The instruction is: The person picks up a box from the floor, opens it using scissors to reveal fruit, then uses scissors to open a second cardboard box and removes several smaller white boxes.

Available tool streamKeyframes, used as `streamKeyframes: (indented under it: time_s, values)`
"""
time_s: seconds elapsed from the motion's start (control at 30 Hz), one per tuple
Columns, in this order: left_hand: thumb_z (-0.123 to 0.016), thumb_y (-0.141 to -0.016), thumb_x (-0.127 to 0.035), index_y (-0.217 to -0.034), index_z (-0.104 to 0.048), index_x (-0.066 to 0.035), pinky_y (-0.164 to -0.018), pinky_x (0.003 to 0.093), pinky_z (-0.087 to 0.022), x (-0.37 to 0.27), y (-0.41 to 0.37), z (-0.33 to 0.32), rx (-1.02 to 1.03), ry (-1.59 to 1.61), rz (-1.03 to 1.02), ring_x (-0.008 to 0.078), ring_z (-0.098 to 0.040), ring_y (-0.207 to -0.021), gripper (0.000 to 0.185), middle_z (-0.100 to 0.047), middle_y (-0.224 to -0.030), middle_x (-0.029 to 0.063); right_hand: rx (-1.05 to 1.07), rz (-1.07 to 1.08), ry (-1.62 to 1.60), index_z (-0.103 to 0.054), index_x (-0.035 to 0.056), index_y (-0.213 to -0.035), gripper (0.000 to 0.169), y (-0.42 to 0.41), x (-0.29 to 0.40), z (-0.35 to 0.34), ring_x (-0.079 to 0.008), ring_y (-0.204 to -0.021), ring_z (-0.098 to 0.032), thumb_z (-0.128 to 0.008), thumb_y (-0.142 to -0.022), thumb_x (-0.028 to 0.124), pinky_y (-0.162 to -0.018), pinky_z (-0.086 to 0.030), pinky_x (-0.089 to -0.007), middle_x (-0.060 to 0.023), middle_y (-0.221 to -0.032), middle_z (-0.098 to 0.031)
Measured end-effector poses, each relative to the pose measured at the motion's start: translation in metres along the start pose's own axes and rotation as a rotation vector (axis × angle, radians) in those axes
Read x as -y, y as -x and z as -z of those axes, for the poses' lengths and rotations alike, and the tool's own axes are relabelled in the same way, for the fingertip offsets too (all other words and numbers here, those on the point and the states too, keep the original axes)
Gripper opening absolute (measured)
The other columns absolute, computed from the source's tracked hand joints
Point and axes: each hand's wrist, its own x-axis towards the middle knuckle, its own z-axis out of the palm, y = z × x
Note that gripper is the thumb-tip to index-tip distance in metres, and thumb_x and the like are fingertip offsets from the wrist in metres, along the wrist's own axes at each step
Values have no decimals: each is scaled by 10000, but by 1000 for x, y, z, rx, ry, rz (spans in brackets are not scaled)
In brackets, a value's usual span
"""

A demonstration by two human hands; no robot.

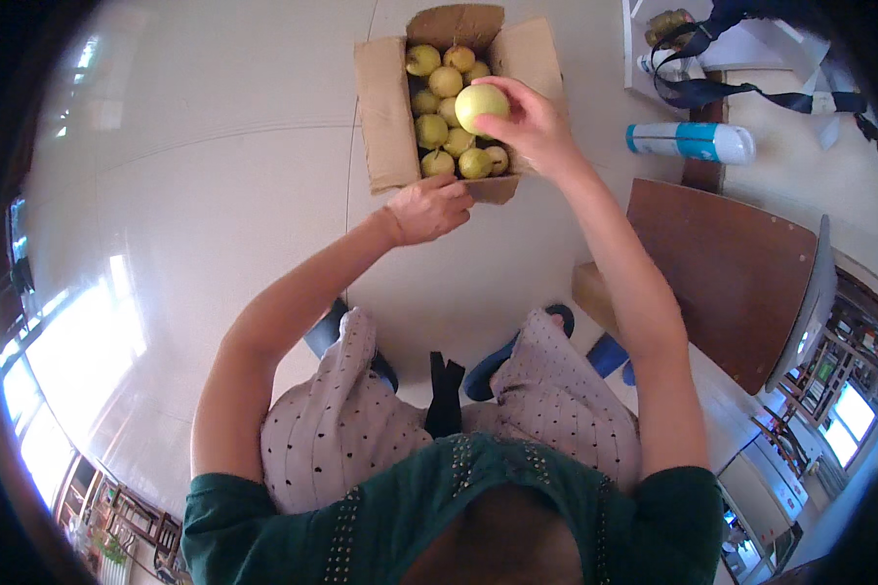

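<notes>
An open cardboard box [388,117] stands on the tiled floor before me, its flaps folded outward and several round yellow-green pears [432,131] inside. My right hand [530,124] holds one paler pear [481,110] between thumb and fingers above the right part of the box. At the box's near edge is my left hand [432,210], its fingers curled by the near flap; whether they pinch the cardboard is hard to tell.
To the right, a white and teal cylindrical package [691,142] lies near a white shelf unit [636,44] with dark straps hanging over it. A brown wooden board [724,278] is beside my right arm. My slippered feet are on the floor below the box.
</notes>
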Motion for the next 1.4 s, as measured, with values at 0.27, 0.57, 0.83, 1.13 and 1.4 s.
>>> streamKeyframes:
  time_s: [0.27, 0.57, 0.83, 1.13, 1.4]
  values:
    - [-549, -610, -3, -716, -561, -106, -714, 357, -463, -15, -9, 16, -302, 577, 427, 244, -532, -806, 148, -552, -819, 26, 326, 22, -1467, -299, -72, -1263, 731, 67, 70, -4, -263, -802, -582, -384, -865, 536, -792, -496, -385, -252, -1003, -486]
    - [-588, -668, -44, -913, -584, -120, -871, 369, -371, 61, -15, 45, 6, 78, 525, 219, -536, -925, 256, -558, -953, 36, 256, 65, -1666, -343, -83, -1216, 740, 74, 84, -9, -270, -812, -631, -355, -868, 570, -793, -517, -373, -239, -996, -549]
    - [-658, -669, -121, -988, -531, -87, -814, 372, -412, 73, -39, 32, 481, -76, 580, 249, -588, -856, 345, -575, -895, 94, 203, -7, -1665, -380, -54, -1199, 698, 78, 88, -7, -247, -834, -582, -427, -850, 549, -785, -524, -389, -190, -988, -530]
    - [-690, -756, -131, -1258, -393, -45, -923, 314, -416, 7, -38, 156, -636, 1503, 667, 165, -504, -1065, 590, -497, -1181, 75, -24, 80, -1484, -338, 55, -1300, 550, 88, 52, 13, -327, -1092, -503, -543, -863, 319, -846, -504, -395, -233, -1332, -326]
    - [-698, -724, -397, -1264, -358, 3, -957, 409, -399, -5, -34, 175, -724, 1841, 630, 289, -491, -1118, 753, -496, -1183, 198, -122, 52, -1267, -307, 56, -1311, 632, 85, 33, 11, -290, -1097, -500, -630, -812, 271, -871, -492, -356, -169, -1257, -422]
